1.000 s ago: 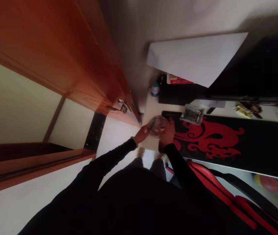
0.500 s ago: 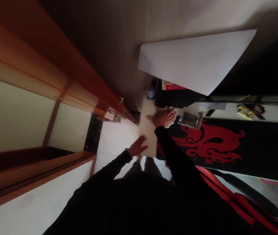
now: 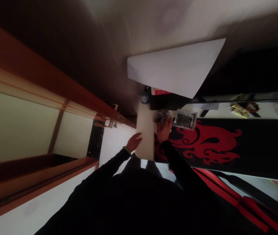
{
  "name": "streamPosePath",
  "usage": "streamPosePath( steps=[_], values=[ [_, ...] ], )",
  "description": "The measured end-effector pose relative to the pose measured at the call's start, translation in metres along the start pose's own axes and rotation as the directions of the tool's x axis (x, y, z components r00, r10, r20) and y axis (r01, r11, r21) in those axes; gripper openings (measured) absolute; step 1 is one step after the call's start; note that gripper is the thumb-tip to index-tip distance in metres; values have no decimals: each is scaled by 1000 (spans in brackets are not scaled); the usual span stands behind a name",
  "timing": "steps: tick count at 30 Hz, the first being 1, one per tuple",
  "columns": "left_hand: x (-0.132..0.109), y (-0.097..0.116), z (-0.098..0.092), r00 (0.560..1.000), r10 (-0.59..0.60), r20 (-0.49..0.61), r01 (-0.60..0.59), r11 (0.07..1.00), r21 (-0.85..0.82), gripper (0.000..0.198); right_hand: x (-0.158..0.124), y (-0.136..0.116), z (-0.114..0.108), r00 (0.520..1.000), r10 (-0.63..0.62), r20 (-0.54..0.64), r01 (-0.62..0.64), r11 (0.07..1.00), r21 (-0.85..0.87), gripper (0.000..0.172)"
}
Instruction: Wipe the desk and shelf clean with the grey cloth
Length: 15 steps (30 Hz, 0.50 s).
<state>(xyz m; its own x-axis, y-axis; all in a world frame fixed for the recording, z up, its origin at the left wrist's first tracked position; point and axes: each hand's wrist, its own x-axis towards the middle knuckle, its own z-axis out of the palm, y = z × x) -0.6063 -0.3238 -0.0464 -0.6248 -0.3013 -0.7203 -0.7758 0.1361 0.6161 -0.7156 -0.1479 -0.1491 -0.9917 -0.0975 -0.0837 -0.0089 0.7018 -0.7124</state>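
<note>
The two hands are apart, with a pale cream board (image 3: 144, 130) lying between them. The right hand (image 3: 164, 130) sits against a crumpled, translucent plastic wad (image 3: 161, 116), which bulges out just beyond its fingers, and the hand partly hides it. The hand is in contact with the wad, but I cannot tell whether it is clamped on it. The left hand (image 3: 134, 142) is open with its fingers spread, its fingertips at the board's left edge and well away from the wad. A pale wristband (image 3: 127, 150) circles the left wrist.

All of this lies at the near left end of a black mat with a red flame pattern (image 3: 204, 143). Right at the mat's edge, just beyond the wad, is a clear plastic box with dark contents (image 3: 185, 119). Beyond the mat's far edge are a large white sheet of paper (image 3: 173, 68), a red package (image 3: 161, 92) partly under it, and a blue-capped bottle (image 3: 144, 97). Left of the mat stands an orange wooden door (image 3: 43, 85) with a metal latch (image 3: 108, 123).
</note>
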Motion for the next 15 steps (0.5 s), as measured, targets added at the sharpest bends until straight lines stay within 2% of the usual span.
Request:
streamPosePath(
  steps=[4,6,8,11,13,15],
  values=[
    [45,26,9,994,62,-93,-68,996,-60,49,-18,7,7,999,31,42,-20,972,-233,91],
    [79,44,13,982,126,-139,-137,988,-75,59,-12,11,14,997,25,71,-1,951,-310,97],
    [116,65,16,960,216,-177,-229,971,-61,69,4,13,21,998,52,44,-34,938,-344,101],
    [166,93,20,912,321,-255,-330,944,6,87,36,9,34,987,146,-65,-160,926,-341,103],
    [191,106,22,881,364,-303,-370,928,40,94,49,2,43,970,209,-125,-239,912,-332,99],
    [209,114,24,844,434,-316,-444,895,43,92,49,-8,49,970,217,-109,-242,907,-346,91]
  ],
)
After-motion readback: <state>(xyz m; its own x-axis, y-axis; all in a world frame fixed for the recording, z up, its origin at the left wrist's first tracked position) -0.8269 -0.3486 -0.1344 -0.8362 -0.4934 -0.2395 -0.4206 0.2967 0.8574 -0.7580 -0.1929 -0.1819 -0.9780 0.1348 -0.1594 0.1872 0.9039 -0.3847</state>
